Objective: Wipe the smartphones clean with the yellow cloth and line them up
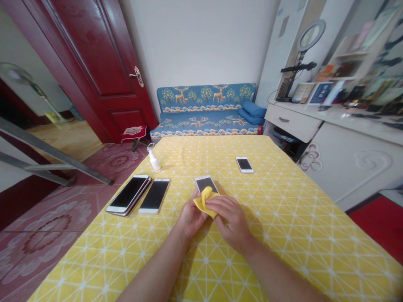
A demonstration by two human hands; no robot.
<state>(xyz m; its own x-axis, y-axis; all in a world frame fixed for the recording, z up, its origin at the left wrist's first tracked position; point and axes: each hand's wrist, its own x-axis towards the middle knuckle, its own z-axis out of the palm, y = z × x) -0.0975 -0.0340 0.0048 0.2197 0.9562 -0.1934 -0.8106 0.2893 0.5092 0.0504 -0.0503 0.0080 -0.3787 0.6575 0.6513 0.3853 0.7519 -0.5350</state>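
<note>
Left hand [192, 217] is curled, palm up, around the lower end of a white phone [204, 183] with a dark screen, finger contact partly hidden, while the right hand [229, 214] pinches a bunched yellow cloth [206, 203] between bent fingers and thumb, cloth lying over the phone's near part. Just left of the grip lies a second phone [154, 196], and beyond it a larger phone [128, 193] atop another layer; a white spray bottle [154, 161] stands farther off to the left, and a small phone [244, 165] lies ahead and right, all on the yellow tablecloth [283, 239]. Past the table's far edge, a blue patterned sofa [201, 121] stands against the wall.
</note>
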